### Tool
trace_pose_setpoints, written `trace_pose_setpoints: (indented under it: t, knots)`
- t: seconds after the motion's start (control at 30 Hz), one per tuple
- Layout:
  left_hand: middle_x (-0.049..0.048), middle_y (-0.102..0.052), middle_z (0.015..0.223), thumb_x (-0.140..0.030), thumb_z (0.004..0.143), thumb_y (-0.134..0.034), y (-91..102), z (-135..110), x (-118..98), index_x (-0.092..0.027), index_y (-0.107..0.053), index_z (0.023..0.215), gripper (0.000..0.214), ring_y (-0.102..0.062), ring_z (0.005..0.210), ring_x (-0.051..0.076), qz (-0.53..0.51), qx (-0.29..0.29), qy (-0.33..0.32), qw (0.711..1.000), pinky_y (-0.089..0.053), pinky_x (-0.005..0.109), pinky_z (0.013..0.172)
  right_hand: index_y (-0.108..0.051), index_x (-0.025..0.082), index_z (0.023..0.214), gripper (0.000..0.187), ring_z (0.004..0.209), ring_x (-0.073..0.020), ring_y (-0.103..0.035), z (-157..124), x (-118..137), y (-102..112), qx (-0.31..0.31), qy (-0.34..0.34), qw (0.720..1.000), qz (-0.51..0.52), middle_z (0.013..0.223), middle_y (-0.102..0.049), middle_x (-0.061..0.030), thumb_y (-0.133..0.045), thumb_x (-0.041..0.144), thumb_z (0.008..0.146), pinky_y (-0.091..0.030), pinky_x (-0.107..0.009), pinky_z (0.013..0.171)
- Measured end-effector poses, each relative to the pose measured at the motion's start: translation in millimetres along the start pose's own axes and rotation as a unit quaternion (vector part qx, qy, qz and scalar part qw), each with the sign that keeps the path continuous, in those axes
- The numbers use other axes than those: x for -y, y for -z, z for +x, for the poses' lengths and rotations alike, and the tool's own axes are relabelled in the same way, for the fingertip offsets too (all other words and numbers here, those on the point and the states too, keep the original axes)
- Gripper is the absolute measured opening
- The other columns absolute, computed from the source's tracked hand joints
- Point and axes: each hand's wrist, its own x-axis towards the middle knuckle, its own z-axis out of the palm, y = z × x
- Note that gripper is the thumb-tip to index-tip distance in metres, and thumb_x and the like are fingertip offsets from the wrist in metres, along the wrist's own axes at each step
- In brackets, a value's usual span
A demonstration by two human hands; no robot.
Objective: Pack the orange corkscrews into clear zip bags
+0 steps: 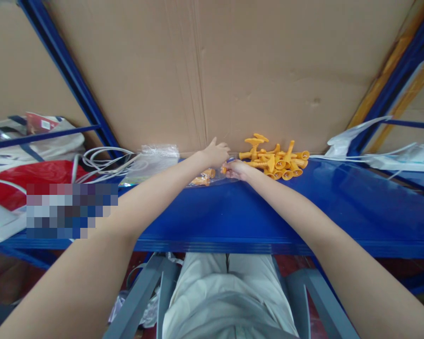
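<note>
My left hand (216, 152) reaches over the back of the blue shelf, palm down, its fingers stretched and apart. Just right of it, my right hand (238, 170) is closed, with a small yellow plastic piece (224, 169) at its fingertips. Something bluish shows between the two hands, too small to name. Below my left hand lies a clear plastic bag (197, 182) with yellow pieces in it. To the right is a heap of yellow plastic pieces (280, 163), several with flared cup ends. A T-shaped one (254, 143) stands at its back left.
Flat clear plastic bags (153, 162) lie left of my hands, beside coiled white cables (108, 157). A red bag (49, 176) and a cloth bag (56, 139) sit farther left. Cardboard (233, 70) walls the back. White plastic (346, 139) stands by the right post.
</note>
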Motion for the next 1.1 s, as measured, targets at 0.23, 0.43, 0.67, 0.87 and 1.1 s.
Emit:
trace_pose_setpoints:
  t: [0.23,0.43,0.67,0.87,1.1]
  knots:
    - [0.0076,-0.062,0.128,-0.019,0.082,-0.059,-3.9,-6.7,5.5,-0.026,-0.071,0.112,0.033,-0.037,0.135,0.029,0.036,0.009,0.001,0.999,-0.015,0.059,0.115,-0.054,0.015,0.074,0.025,0.038,-0.0047,-0.044,-3.2,0.6,2.0,-0.016,-0.018,1.000,0.006,0.047,-0.056,0.0021,-0.046,0.009,0.097,-0.040,-0.015,0.045]
    - [0.0079,-0.064,0.121,-0.019,0.081,-0.056,1.0,-7.9,5.2,-0.025,-0.074,0.106,0.031,-0.043,0.128,0.027,0.023,0.011,-0.017,1.000,-0.017,0.057,0.115,-0.055,0.014,0.073,0.021,0.041,-0.0056,-0.048,-6.6,1.0,5.4,0.017,-0.009,1.000,-0.012,0.050,-0.060,0.0001,-0.053,0.005,0.093,-0.043,-0.015,0.045]
    - [0.0084,-0.064,0.119,-0.027,0.080,-0.056,17.7,-15.2,-17.7,-0.025,-0.077,0.099,0.028,-0.048,0.118,0.028,0.009,0.040,-0.016,0.999,-0.031,0.046,0.106,-0.054,0.015,0.074,0.024,0.039,-0.0053,-0.046,-5.1,-1.0,2.5,0.014,0.014,0.999,-0.025,0.048,-0.057,0.0033,-0.052,-0.005,0.088,-0.045,-0.016,0.046]
    - [0.0115,-0.061,0.121,-0.023,0.081,-0.060,14.5,-17.8,-29.9,-0.026,-0.077,0.100,0.026,-0.048,0.117,0.029,0.015,0.032,-0.046,0.998,-0.031,0.042,0.099,-0.053,0.015,0.070,0.028,0.042,-0.0063,-0.048,-4.4,-1.1,3.9,-0.008,0.010,1.000,-0.008,0.049,-0.056,0.0020,-0.046,-0.001,0.091,-0.047,-0.018,0.050]
    - [0.0120,-0.061,0.119,-0.021,0.086,-0.055,6.3,-15.6,-39.3,-0.023,-0.076,0.097,0.024,-0.049,0.113,0.027,0.077,0.015,-0.048,0.996,-0.034,0.040,0.092,-0.054,0.017,0.075,0.029,0.049,-0.0109,-0.057,-5.4,0.8,3.6,-0.018,0.004,1.000,0.021,0.057,-0.061,-0.0013,-0.039,0.010,0.098,-0.052,-0.023,0.052]
